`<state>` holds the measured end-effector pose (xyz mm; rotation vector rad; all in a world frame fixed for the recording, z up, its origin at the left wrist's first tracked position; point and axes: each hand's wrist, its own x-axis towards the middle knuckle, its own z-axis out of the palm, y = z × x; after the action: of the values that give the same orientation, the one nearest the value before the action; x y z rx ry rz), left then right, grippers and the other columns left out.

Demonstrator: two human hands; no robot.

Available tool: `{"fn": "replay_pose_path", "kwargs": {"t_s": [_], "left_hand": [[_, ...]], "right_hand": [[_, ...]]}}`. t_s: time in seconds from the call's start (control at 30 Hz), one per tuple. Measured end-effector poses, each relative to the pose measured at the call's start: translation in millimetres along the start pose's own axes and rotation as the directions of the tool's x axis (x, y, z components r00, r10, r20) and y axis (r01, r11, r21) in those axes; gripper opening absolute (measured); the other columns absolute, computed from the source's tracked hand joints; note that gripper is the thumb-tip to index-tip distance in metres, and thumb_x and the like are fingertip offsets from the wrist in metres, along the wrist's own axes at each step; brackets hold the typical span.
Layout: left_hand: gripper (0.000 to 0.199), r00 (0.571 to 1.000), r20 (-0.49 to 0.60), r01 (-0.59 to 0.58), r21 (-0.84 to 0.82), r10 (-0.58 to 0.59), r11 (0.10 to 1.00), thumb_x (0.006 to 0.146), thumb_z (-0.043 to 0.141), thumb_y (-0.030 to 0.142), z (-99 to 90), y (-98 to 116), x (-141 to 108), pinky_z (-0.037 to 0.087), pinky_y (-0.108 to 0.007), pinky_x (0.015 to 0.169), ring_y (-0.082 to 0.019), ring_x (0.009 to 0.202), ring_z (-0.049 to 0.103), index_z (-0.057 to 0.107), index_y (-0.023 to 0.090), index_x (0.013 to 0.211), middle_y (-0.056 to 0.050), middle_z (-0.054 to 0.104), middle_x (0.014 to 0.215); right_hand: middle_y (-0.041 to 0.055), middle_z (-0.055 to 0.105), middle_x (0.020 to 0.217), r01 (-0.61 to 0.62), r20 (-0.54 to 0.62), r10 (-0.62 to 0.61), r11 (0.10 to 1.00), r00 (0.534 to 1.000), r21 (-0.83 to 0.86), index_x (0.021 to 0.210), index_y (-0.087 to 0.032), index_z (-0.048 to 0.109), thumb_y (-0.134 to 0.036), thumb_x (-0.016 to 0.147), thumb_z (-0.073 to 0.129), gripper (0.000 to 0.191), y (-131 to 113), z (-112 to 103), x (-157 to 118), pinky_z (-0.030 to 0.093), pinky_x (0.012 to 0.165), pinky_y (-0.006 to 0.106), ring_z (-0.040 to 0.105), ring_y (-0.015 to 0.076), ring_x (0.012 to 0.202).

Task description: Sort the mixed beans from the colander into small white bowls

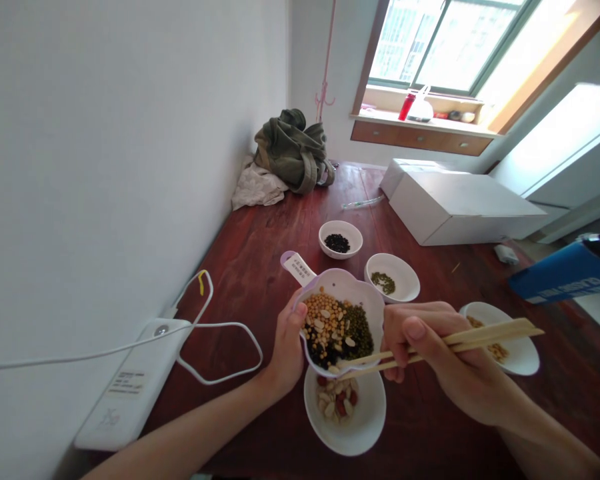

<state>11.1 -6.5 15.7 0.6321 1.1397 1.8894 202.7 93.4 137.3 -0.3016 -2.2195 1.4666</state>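
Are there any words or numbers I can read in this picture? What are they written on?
None can be read for sure.
White tag on the handle of the mixed-bean bowl, held by the left hand: small dark print, too small to read.
Label on the white power bank: blurred, unreadable.
Blue box at the right edge: white capital letters, cut off and too blurred to read.
The chopsticks in the right hand bear no print.

Wooden chopsticks (pixel 460 341), glossy wood table (pixel 260 247)

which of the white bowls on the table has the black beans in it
The farthest white bowl, nearest the green bag. The other bowls hold green beans, yellow beans or peanuts.
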Motion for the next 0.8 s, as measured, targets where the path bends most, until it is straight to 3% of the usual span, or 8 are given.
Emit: {"fn": "replay_pose_path", "kwargs": {"t_s": [0.3,0.63,0.8], "left_hand": [[0.048,1.0,-0.019,0.012,-0.004,-0.013,1.0,0.102,0.069,0.063,-3.3,-3.7,-0.6,0.06,-0.044,0.103,-0.03,0.105,0.079,0.08,0.019,0.116,-0.008,0.086,0.114],[0.047,1.0,-0.007,0.008,-0.004,-0.008,1.0,0.103,0.067,0.061,-3.2,-3.4,-0.5,0.06,-0.043,0.106,-0.033,0.12,0.076,0.081,0.019,0.119,-0.01,0.085,0.121],[0.048,1.0,0.016,0.001,-0.016,0.0,1.0,0.104,0.066,0.061,-1.6,-1.5,0.2,0.06,-0.044,0.106,-0.033,0.118,0.077,0.08,0.018,0.121,-0.011,0.084,0.125]], "right_hand": [[0.0026,0.069,0.073,0.025,0.083,-0.022,0.999,0.996,-0.029,0.081,-0.021,0.063,-0.043,0.119,0.043,0.048,3.8,-1.7,1.2,0.046,0.067,0.03,0.063,0.0147,0.068],[0.004,0.068,0.071,0.111,0.059,-0.113,0.993,0.992,0.042,0.08,-0.022,0.063,-0.049,0.116,0.047,0.048,-2.0,-2.4,-4.1,0.045,0.061,0.032,0.065,0.0172,0.065],[0.0037,0.069,0.072,0.121,0.017,-0.121,0.993,0.992,0.001,0.08,-0.022,0.062,-0.049,0.118,0.044,0.05,0.7,-4.8,-2.9,0.045,0.062,0.031,0.065,0.0165,0.065]]}}
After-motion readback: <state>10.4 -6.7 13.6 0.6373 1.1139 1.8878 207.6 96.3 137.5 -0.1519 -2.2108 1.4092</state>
